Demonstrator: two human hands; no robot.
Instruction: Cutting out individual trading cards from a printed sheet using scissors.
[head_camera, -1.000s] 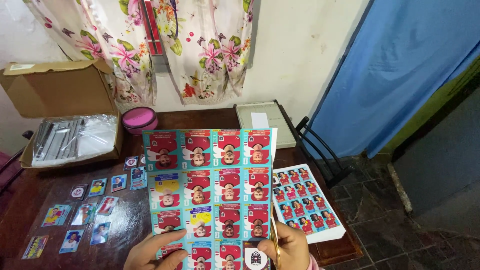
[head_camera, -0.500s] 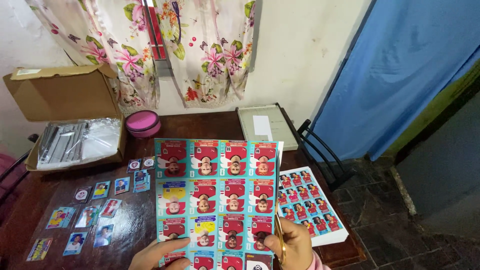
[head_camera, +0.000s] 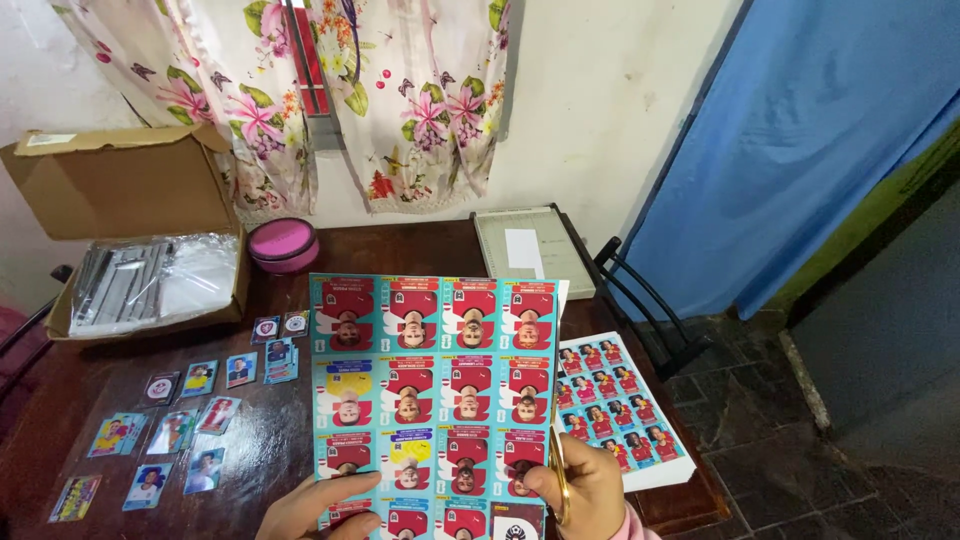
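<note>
Both hands hold a sticker sheet (head_camera: 432, 395) up over the bench (head_camera: 270, 440) — left hand (head_camera: 318, 510) at seven o'clock, right hand (head_camera: 590, 490) at five, fingers pinching the lower edge, apparently so the sheet stays flat and readable.

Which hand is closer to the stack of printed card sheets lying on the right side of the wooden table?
Right. The right hand grips the held-up sheet's edge just beside the stack of printed card sheets; the left hand is across the sheet, farther away.
</note>
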